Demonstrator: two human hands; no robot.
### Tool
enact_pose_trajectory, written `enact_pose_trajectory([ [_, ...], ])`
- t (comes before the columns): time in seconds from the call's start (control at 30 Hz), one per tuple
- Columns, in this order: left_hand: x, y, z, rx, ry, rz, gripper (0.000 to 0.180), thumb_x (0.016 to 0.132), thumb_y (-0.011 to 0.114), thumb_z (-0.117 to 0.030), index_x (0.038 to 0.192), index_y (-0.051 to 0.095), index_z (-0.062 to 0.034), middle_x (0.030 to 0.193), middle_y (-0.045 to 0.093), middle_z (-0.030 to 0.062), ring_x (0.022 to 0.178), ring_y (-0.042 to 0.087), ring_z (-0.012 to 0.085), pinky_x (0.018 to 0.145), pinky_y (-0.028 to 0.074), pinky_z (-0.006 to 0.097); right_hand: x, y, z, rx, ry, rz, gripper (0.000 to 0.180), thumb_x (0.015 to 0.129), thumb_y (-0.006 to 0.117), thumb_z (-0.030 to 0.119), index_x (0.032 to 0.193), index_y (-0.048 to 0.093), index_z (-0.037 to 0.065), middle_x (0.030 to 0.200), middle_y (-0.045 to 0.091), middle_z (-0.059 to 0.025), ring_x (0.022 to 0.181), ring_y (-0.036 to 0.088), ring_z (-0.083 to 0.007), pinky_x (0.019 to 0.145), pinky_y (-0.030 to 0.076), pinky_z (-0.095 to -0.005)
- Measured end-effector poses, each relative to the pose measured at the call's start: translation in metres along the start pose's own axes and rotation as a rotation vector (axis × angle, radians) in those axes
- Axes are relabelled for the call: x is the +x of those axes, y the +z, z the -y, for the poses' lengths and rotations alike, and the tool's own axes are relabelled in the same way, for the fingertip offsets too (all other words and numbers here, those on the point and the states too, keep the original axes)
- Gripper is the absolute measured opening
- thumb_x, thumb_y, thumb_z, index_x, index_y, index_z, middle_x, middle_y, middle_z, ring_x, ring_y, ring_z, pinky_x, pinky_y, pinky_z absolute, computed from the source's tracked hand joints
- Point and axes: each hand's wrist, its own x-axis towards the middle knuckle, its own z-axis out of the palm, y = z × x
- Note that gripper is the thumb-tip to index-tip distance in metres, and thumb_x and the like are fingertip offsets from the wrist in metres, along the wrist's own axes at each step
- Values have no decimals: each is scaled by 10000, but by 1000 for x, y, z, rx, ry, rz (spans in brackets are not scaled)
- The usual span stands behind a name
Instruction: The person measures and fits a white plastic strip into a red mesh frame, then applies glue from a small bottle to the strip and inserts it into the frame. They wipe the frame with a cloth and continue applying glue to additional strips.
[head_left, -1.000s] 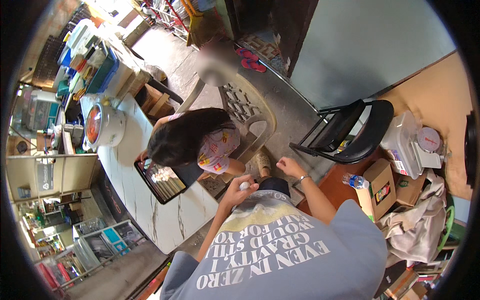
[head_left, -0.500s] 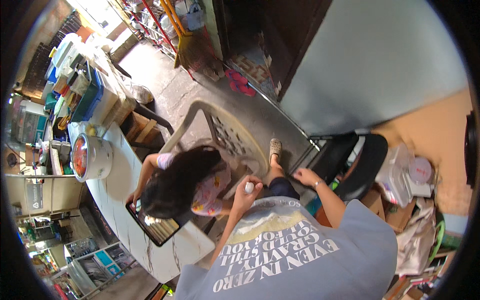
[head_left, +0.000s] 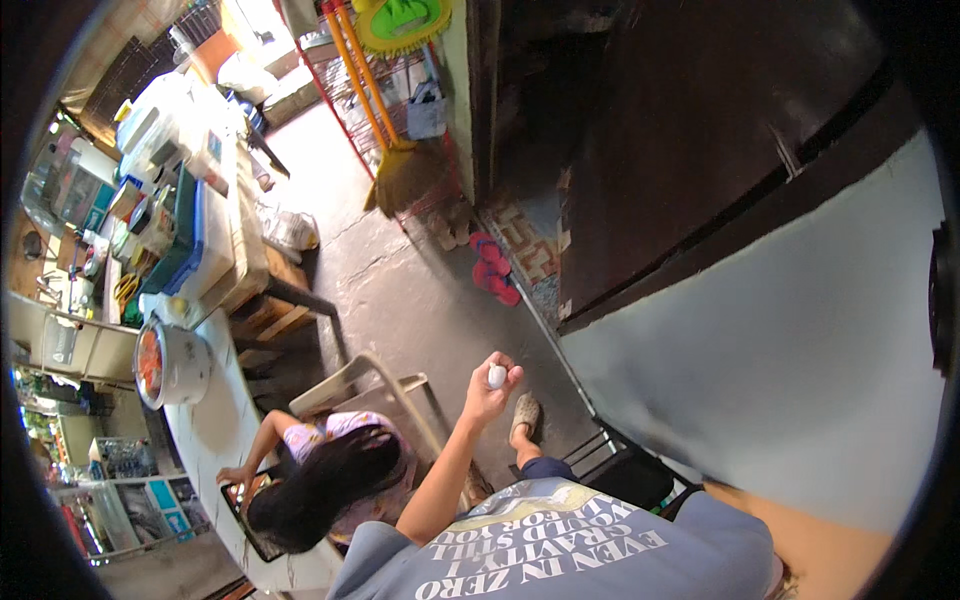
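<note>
My left hand [head_left: 487,392] is closed around a small item with a white rounded end [head_left: 496,376]; the rest of it is hidden in my fingers. The arm stretches forward over the concrete floor [head_left: 400,265], left of my foot in a beige clog [head_left: 524,416]. My right hand is out of view. To my left, another person [head_left: 350,470] sits on a beige plastic chair [head_left: 375,372] and has a hand on a tablet [head_left: 262,535] lying on the white marbled table [head_left: 205,455].
A white pot [head_left: 180,362] with reddish contents stands on the table. Beyond it, a wooden table [head_left: 243,260] carries stacked tubs. A broom [head_left: 405,170] leans by a red rack. Pink slippers [head_left: 493,268] lie beside a patterned mat [head_left: 525,240] at the dark door [head_left: 680,160].
My view has swung forward and my body has moved on past the seated person. My left arm reaches further out, still holding the white-ended item. My right hand has left the view.
</note>
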Motion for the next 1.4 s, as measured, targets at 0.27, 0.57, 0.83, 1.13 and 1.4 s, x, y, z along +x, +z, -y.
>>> enact_pose_trajectory([
  [0.27,116,6,12,-111,100,-94,141,921,689,-159,907,592,-56,746,551,-32,688,501,74,611,421,253,-20,-184,285,140,-72,-369,447,965,549,424,968,660,-9,833,702,-132,649,667,-202,623,530,-352],
  [0.57,166,-54,49,-187,-21,-215,173,920,700,-178,835,586,-79,691,524,-58,625,462,32,552,370,217,36,-292,592,-196,-628,-668,354,943,661,285,1160,587,15,861,671,-115,787,652,-224,727,523,-364],
  [0.83,309,-124,-23,49,70,-82,199,897,729,-207,854,606,-56,720,584,-22,664,510,58,583,416,234,-125,-495,916,-265,-922,-1455,457,985,596,331,1325,521,35,1093,605,-154,886,616,-259,783,518,-385],
  [1.13,440,-168,-71,92,122,-70,87,918,666,-107,905,640,-24,774,612,-7,700,521,73,646,432,245,-323,-739,1176,-1194,-686,-2416,456,946,599,331,1260,566,2,1203,591,-223,1088,590,-376,887,502,-493],
  [1.4,484,-150,-81,1,-34,-165,100,920,668,-133,906,647,-36,757,590,-23,692,522,75,620,422,233,-386,-827,1287,-1056,-165,-2368,673,870,652,508,1285,548,-11,1253,531,-147,1197,496,-292,986,406,-410],
])
